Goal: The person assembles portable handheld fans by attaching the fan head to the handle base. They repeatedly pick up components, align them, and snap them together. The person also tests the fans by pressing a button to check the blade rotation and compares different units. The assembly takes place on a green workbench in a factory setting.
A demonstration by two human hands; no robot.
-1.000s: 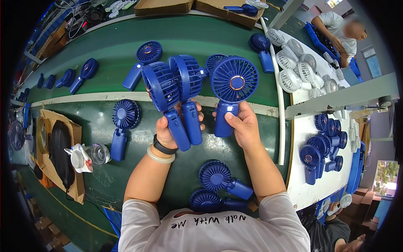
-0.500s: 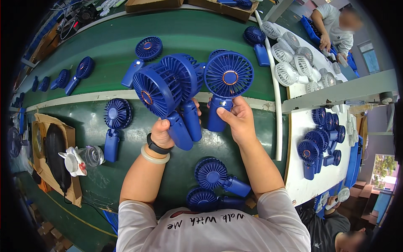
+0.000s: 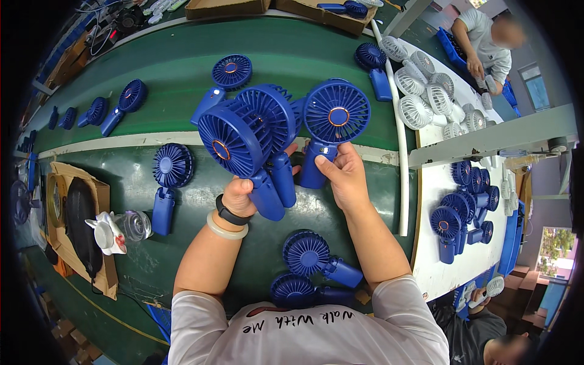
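Blue plastic is nearly all we see here, and left to right it runs like this; far left, a cardboard tray [image 3: 91,267] holds a dark oval thing, with a clear glass jar [image 3: 135,225] just beside it; a lone blue fan [image 3: 169,182] lies flat on the green belt [image 3: 152,73]. Our left hand [image 3: 238,196] is closed around the handles of two ribbed, round-caged fans [image 3: 243,137], which since a second ago have tilted further left and drawn nearer to us; we judge a bundle is being gathered. Our right hand [image 3: 345,173] grips the stubby handle of a third fan [image 3: 336,112], upright, just beside the pair, its copper hub ring showing; two more fans [image 3: 313,271] lie near our chest; right, white-caged fans [image 3: 426,97] crowd a white table [image 3: 438,267].
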